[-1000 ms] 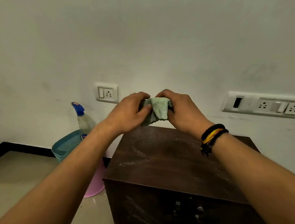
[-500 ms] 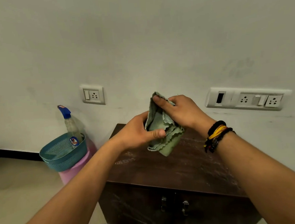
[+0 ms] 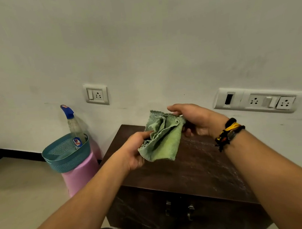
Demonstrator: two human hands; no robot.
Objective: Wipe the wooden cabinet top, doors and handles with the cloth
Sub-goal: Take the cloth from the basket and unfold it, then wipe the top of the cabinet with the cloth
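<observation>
Your fingers (image 3: 175, 109) on the right hand (image 3: 195, 119) pinch the top corner of the green cloth (image 3: 162, 137), thumb over the fabric, the rest of that hand loosely curled; your left hand (image 3: 133, 152) grips the cloth's lower left edge with the thumb on top. You hold the cloth crumpled and half unfolded in the air above the cabinet top (image 3: 183, 167), not touching it. That dark wooden top shows pale dusty streaks, and two metal handles (image 3: 179, 210) sit on the cabinet's front below the cloth. Left of the cabinet, a teal basket (image 3: 67, 157) rests on a pink stool (image 3: 80, 174) and holds a spray bottle (image 3: 73, 126) with a blue nozzle, leaning against the wall. Both your forearms reach forward over the cabinet, and your right wrist wears black and yellow bands (image 3: 228, 131)
</observation>
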